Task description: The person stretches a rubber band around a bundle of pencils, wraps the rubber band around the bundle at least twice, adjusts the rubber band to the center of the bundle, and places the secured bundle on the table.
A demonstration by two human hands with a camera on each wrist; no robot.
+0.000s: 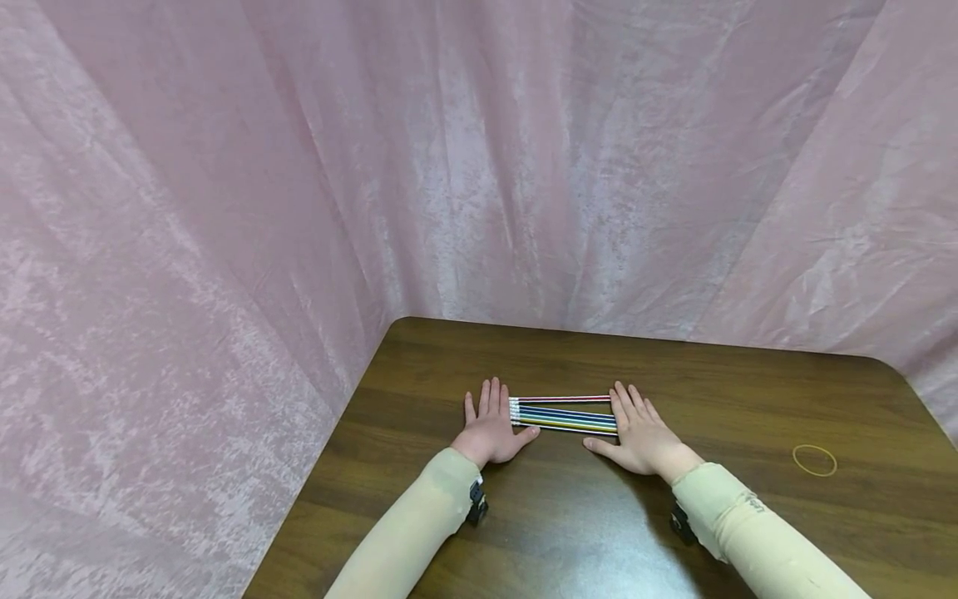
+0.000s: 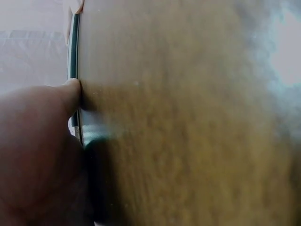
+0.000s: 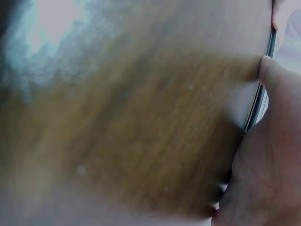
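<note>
- Pencils [image 1: 566, 420], striped in several colours, lie side by side on the table [image 1: 748, 399], between the two hands and running from one to the other.
- Left hand [image 1: 490, 428] is flat, palm down, fingers straight and spread, its inner edge at the pale ends of the row; it grips nothing.
- Right hand [image 1: 636, 433] is likewise flat with outstretched fingers, set against the opposite ends; it grips nothing either.
- Done, as far as can be judged: the pencils are gathered into one row pointing the same way, and the pale ends sit close together and look roughly level.
- Not done: the red-striped pencil [image 1: 561, 399] on the far side angles away from the rest, leaving a wedge of bare table that widens toward the right hand. How even the right-hand ends are cannot be told, since the fingers are over them.
- Yellow band [image 1: 820, 475], a thin loop, lies loose on the table well to the right, around nothing and touched by neither hand.
</note>
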